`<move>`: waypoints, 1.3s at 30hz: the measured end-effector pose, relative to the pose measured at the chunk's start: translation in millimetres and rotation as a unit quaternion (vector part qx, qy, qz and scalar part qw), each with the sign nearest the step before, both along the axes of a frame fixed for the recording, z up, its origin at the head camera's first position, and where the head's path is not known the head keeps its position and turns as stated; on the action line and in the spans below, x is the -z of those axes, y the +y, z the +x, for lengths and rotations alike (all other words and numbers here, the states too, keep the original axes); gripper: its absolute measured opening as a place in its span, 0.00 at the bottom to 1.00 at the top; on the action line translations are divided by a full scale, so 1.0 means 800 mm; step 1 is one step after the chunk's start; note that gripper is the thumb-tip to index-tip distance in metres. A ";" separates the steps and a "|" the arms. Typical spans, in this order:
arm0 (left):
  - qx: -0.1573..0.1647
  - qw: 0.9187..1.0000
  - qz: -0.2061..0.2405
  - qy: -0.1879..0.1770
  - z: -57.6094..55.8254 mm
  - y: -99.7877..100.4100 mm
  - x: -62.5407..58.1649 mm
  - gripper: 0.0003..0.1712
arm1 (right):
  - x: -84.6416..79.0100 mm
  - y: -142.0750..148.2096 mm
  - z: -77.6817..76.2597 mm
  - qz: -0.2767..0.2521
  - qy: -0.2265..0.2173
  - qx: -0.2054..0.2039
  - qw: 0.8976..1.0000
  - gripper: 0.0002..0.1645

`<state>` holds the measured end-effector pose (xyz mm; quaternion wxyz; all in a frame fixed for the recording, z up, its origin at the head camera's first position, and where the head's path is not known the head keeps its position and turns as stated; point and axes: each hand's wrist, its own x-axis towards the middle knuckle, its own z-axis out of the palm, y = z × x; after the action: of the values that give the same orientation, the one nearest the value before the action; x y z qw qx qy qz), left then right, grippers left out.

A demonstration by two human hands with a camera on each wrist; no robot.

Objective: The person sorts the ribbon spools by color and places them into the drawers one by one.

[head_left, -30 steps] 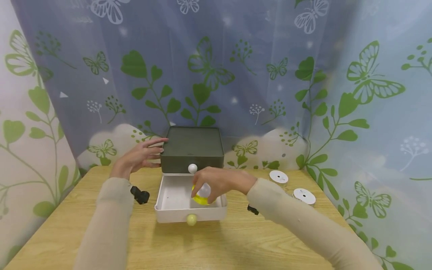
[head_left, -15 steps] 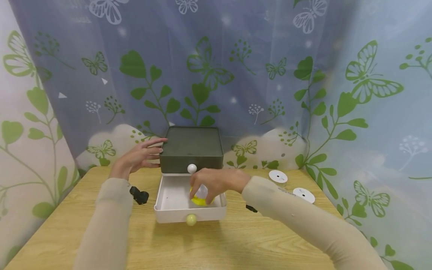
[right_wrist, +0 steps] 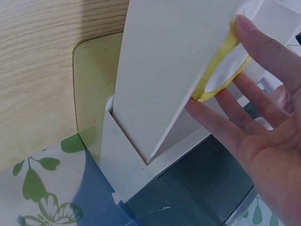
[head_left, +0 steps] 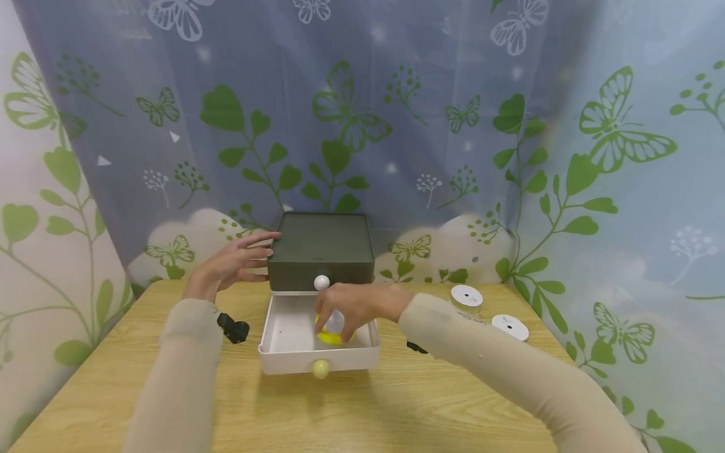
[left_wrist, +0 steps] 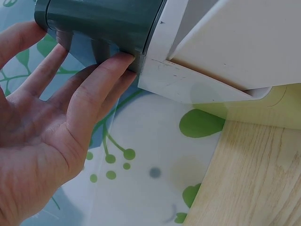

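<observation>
A small drawer unit stands on the table, its dark green upper part (head_left: 325, 239) bearing a white knob (head_left: 321, 282). Below it, the white lower drawer (head_left: 289, 360) is pulled out, with a pale yellow knob on its front. My right hand (head_left: 362, 303) reaches into this drawer, thumb and fingers gripping a round yellow roll with a whitish middle (head_left: 330, 338). In the right wrist view the roll (right_wrist: 207, 89) sits close behind the drawer's front wall. My left hand (head_left: 232, 264) rests its extended fingertips against the left side of the green part.
Two white-faced spools lie to the right on the wooden table (head_left: 396, 409), a farther spool (head_left: 467, 296) and a nearer spool (head_left: 510, 328). A curtain (head_left: 430, 75) printed with leaves and butterflies hangs close behind the unit and along both sides.
My right hand has shifted slightly left and lower inside the drawer, carrying the yellow roll with it. The left hand stays at the unit's side.
</observation>
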<state>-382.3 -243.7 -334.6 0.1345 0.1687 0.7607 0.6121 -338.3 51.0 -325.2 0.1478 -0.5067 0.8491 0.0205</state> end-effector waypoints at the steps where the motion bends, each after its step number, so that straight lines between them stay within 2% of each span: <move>1: 0.000 1.000 -0.001 -0.001 0.000 0.000 0.000 0.39 | 0.001 -0.001 0.000 0.001 -0.001 0.001 1.000 0.29; 29: -0.001 1.000 -0.006 -0.001 0.002 0.001 0.000 0.38 | 0.014 -0.002 -0.005 0.017 -0.004 0.014 1.000 0.28; 34: -0.001 1.000 -0.004 -0.001 0.002 0.000 0.001 0.38 | 0.007 -0.002 -0.003 0.003 -0.005 0.010 1.000 0.25; 39: -0.003 1.000 -0.006 0.003 0.002 0.000 0.001 0.38 | -0.009 0.000 0.000 -0.019 0.004 -0.017 1.000 0.25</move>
<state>-380.9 -243.7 -335.1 0.1308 0.1675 0.7653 0.6076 -338.2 51.0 -318.0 0.1344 -0.5238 0.8411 0.0086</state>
